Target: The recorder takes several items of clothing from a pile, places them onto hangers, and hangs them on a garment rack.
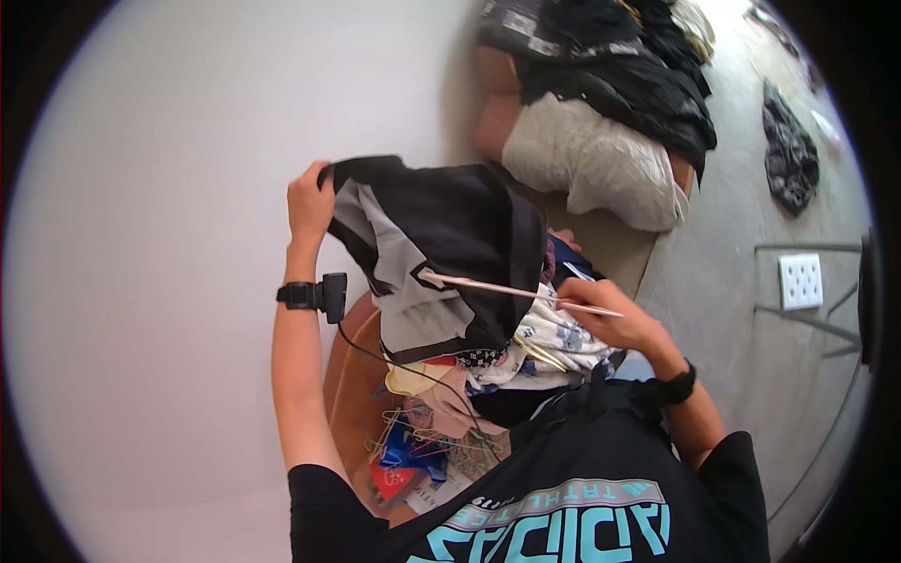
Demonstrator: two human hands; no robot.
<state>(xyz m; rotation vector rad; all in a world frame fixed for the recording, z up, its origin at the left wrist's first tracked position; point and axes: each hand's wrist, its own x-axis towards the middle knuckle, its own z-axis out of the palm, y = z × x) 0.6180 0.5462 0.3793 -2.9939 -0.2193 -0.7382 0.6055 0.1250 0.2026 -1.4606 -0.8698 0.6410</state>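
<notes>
My left hand (310,200) grips the edge of a black and grey garment (450,225) and holds it up near the wall. My right hand (598,310) is closed on a thin pale pink rod (507,289), perhaps part of a clothes hanger. The rod's far end lies against a grey and black part of the garment. Below the garment, a white patterned cloth (563,338), a yellow cloth (412,378) and a pink cloth (454,405) lie heaped. A black device with a cable is strapped to my left wrist.
Several wire hangers (422,443) lie by a blue item on a brown seat (352,401). Beyond are a light grey cloth (591,155) and black clothes (619,91) on brown furniture. A black bundle (792,151) lies on the floor, and a white perforated piece (800,281) rests near metal legs.
</notes>
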